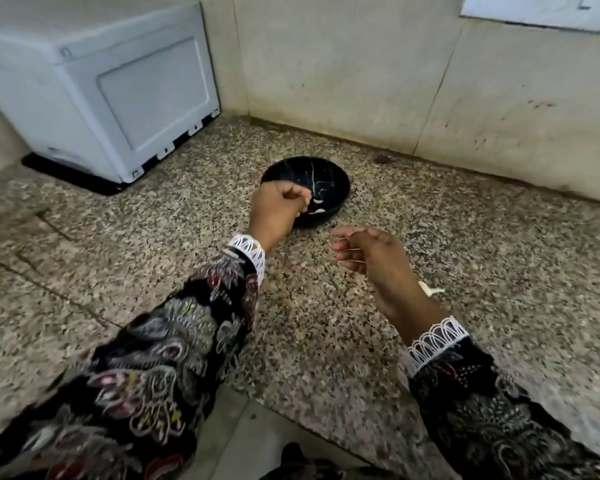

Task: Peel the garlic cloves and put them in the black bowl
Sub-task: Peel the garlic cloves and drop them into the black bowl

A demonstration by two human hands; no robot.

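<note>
Two peeled cloves point(317, 205) inside one black bowl point(340, 188), just beyond left grip point(278, 209), fingers curled together; right grip point(368, 252) loosely apart, empty.

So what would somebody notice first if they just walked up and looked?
Probably the black bowl in the middle of the speckled stone counter, with a few pale peeled garlic cloves inside. The left hand hangs curled over its near rim, and the right hand hovers open just beside it. A big white appliance sits in the far left corner.
</note>
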